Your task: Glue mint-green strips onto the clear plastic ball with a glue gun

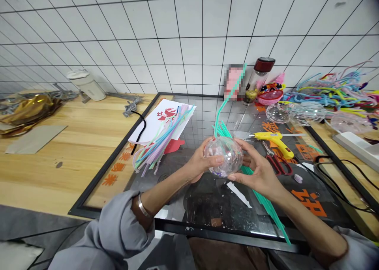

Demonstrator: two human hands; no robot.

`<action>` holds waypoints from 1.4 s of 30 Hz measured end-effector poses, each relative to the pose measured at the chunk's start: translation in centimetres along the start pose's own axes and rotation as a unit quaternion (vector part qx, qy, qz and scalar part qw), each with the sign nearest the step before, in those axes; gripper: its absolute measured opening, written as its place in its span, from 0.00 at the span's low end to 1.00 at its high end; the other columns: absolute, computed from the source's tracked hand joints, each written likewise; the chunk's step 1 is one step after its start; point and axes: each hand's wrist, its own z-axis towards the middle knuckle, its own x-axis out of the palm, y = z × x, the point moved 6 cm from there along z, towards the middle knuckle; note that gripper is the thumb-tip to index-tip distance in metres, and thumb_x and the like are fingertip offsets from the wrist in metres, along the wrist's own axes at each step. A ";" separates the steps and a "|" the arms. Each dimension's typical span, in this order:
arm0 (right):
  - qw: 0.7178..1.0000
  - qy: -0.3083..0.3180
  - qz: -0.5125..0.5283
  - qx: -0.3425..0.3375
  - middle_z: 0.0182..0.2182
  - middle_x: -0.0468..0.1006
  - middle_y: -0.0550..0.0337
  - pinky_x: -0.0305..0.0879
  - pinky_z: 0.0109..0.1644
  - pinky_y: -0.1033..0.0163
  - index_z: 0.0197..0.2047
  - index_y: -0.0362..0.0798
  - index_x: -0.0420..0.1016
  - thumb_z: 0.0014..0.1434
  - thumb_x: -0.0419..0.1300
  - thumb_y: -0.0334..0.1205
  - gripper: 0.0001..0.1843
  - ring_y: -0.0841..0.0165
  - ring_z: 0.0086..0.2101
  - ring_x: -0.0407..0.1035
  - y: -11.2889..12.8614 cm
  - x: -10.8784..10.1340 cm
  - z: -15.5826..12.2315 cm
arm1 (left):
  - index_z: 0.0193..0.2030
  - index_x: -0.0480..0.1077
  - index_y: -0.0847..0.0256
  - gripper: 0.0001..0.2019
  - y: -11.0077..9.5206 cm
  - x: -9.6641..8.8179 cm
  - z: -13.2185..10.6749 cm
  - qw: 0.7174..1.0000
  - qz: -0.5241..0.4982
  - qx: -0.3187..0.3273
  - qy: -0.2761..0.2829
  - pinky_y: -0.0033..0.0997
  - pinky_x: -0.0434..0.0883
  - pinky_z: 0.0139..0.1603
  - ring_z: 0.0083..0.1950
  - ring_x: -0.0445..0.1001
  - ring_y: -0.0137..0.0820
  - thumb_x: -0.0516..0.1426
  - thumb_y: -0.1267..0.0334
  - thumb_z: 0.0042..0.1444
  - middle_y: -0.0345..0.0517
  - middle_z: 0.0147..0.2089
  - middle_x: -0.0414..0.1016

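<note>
A clear plastic ball [224, 155] is held between both my hands above a black-framed glass panel [204, 124]. My left hand [199, 163] wraps its left side with the thumb across the front. My right hand [257, 168] cups the right side, fingers curled round it. Teal pipe cleaners [263, 201] run from behind the ball down towards me, and one bends up towards the wall. A bundle of pastel pipe cleaners [161, 141] lies to the left on white paper [161, 120].
A yellow glue gun [274, 139] and red scissors [275, 161] lie right of my hands. More clear half-shells [288, 113], a jar with a red lid [257, 80] and a heap of coloured pipe cleaners [334, 90] sit at the back right. Black cables [340, 183] cross the right edge.
</note>
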 end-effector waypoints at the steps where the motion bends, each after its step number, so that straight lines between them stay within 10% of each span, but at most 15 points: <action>1: 1.000 -0.001 0.001 0.002 0.63 0.66 0.49 0.73 0.58 0.49 0.66 0.56 0.63 0.48 0.74 0.50 0.45 0.55 0.56 0.71 0.0 0.0 0.0 | 0.51 0.69 0.59 0.35 0.0 0.0 0.0 1.000 0.003 -0.001 -0.002 0.37 0.71 0.53 0.49 0.75 0.38 0.74 0.56 0.36 0.47 0.47 0.76; 42: 0.998 -0.018 -0.026 -0.050 0.65 0.64 0.51 0.73 0.59 0.48 0.69 0.61 0.60 0.50 0.74 0.45 0.46 0.52 0.61 0.66 -0.1 0.1 -1.2 | 0.59 0.58 0.58 0.53 -0.5 0.5 -0.3 0.996 0.073 0.056 0.021 0.49 0.63 0.66 0.64 0.67 0.51 0.78 0.57 0.24 0.57 0.62 0.67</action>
